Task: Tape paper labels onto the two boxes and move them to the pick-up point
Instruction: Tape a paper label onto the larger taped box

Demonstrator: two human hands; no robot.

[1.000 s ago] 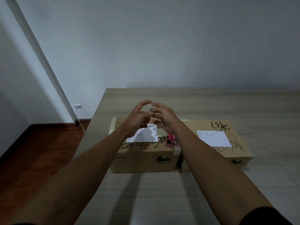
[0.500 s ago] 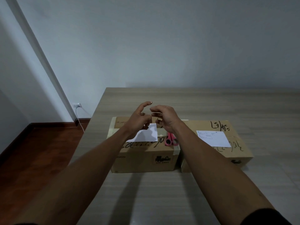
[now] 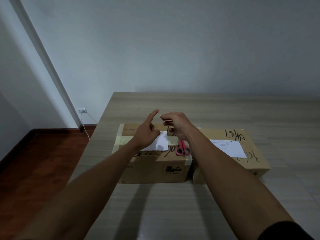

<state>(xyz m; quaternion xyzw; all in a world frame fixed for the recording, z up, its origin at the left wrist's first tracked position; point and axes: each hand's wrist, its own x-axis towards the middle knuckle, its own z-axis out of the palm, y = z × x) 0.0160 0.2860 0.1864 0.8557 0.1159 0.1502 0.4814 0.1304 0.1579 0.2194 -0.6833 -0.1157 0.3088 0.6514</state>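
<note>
Two cardboard boxes stand side by side on the table. The left box (image 3: pixel 152 168) carries a white paper label (image 3: pixel 161 143) and pink scissors (image 3: pixel 182 149) on its top. A printed label (image 3: pixel 226 148) lies on the right box (image 3: pixel 251 163). Both hands hover above the left box's far half. My left hand (image 3: pixel 146 134) has its index finger pointing up and away while the other fingers curl; what they hold is hidden. My right hand (image 3: pixel 178 124) pinches a thin, pale piece of clear tape (image 3: pixel 166 120) at its fingertips.
The pale wood table (image 3: pixel 225 111) reaches to the wall behind the boxes. Its left edge drops to a dark red floor (image 3: pixel 43 153). A wall socket with a white cable (image 3: pixel 83 111) is at the left.
My hands were touching a second ago and have drawn slightly apart. The left index finger has lifted and straightened. The boxes, labels and scissors have not moved.
</note>
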